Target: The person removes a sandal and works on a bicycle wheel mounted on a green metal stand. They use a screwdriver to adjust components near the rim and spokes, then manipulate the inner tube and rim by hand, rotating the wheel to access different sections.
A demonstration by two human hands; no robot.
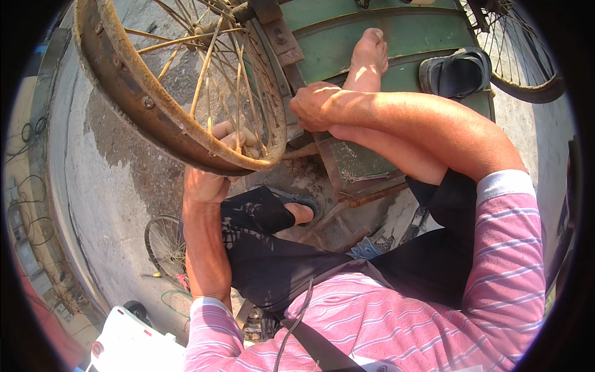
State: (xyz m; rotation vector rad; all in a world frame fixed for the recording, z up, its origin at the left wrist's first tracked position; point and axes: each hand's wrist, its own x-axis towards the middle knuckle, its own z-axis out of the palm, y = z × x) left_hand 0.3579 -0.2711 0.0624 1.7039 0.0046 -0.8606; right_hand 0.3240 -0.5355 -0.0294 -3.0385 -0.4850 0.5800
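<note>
A rusty spoked wheel rim (149,99) fills the upper left, its hub (206,32) beside a metal bracket (280,40). My left hand (217,170) grips the rim's lower part, fingers curled up among the spokes. My right hand (316,106) is closed at the left edge of a green metal platform (334,22), just right of the wheel; what its fingers hold is hidden. My right bare foot (367,56) rests on the platform, beside a black sandal (454,73). A small wrench (365,175) lies on the platform's lower section.
A tyred wheel (520,80) stands at the upper right, another (155,251) at the lower left. Cables (28,136) run along the left wall. A white plastic object (130,344) is at the bottom left. My other foot (302,212) is on the dirty concrete floor (111,173).
</note>
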